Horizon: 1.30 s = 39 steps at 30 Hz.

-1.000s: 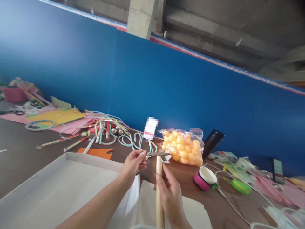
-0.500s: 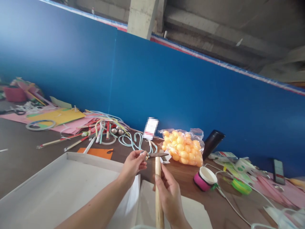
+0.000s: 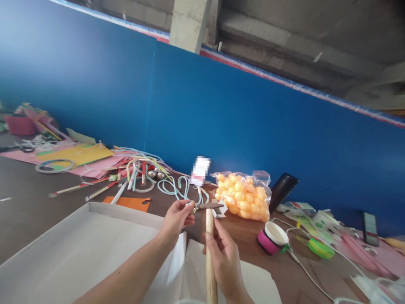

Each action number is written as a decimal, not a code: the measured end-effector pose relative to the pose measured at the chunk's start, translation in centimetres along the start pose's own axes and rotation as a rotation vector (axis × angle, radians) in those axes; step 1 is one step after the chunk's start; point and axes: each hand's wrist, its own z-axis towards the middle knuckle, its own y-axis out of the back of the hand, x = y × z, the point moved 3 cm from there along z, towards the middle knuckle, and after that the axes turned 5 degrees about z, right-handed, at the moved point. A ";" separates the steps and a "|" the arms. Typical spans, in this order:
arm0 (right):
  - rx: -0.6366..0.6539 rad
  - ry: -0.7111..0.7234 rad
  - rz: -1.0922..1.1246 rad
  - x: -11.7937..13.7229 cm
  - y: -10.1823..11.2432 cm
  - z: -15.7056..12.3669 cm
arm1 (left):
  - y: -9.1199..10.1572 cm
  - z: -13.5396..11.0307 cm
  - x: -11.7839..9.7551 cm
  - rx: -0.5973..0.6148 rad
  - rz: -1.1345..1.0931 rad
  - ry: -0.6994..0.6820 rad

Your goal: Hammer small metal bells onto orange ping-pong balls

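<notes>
Upright in front of me stands a hammer [image 3: 209, 253] with a pale wooden handle and a dark, tapered metal head pointing right. My right hand [image 3: 225, 261] is closed round the upper handle, thumb on the near side. At the left end of the head, my left hand [image 3: 177, 219] pinches a shiny round metal piece [image 3: 191, 207] between thumb and fingers. Fingers partly cover that piece; I cannot tell whether it belongs to the hammer or is separate. Below both hands lie a pale shallow tray [image 3: 95, 236] and white sheets [image 3: 257, 278].
A bag of orange balls [image 3: 242, 196] sits behind the hammer, beside a black cylinder [image 3: 283, 190]. At right are a pink-and-white cup [image 3: 274, 237], cables and a phone [image 3: 369, 228]. Cords [image 3: 172, 188], shiny balls [image 3: 156, 173] and paper lie left. A blue partition [image 3: 221, 109] stands behind.
</notes>
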 end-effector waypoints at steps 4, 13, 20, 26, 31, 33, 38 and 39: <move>0.008 0.012 -0.008 -0.2 0.0 0.0 | 0.1 0.1 0.0 -0.002 -0.003 -0.004; 0.003 0.014 0.011 -0.4 0.0 0.0 | 0.2 0.1 0.1 -0.007 -0.012 -0.007; 0.050 0.026 -0.026 -0.4 -0.1 -0.1 | 0.1 0.0 0.0 0.004 -0.028 -0.004; -0.077 -0.009 0.017 -0.5 0.4 -0.1 | -0.1 -0.3 -0.4 0.066 -0.078 0.000; -0.089 0.029 0.032 -0.2 0.2 -0.3 | -0.1 -0.4 -0.6 0.083 -0.100 0.006; -0.088 0.051 0.021 -0.2 0.1 -0.3 | -0.1 -0.4 -0.6 0.086 -0.102 0.006; 0.012 0.065 -0.034 -0.2 -0.3 -0.5 | -0.2 -0.4 -0.6 0.087 -0.098 0.008; 0.000 0.065 -0.036 -0.2 -0.3 -0.5 | -0.2 -0.4 -0.6 0.086 -0.097 0.008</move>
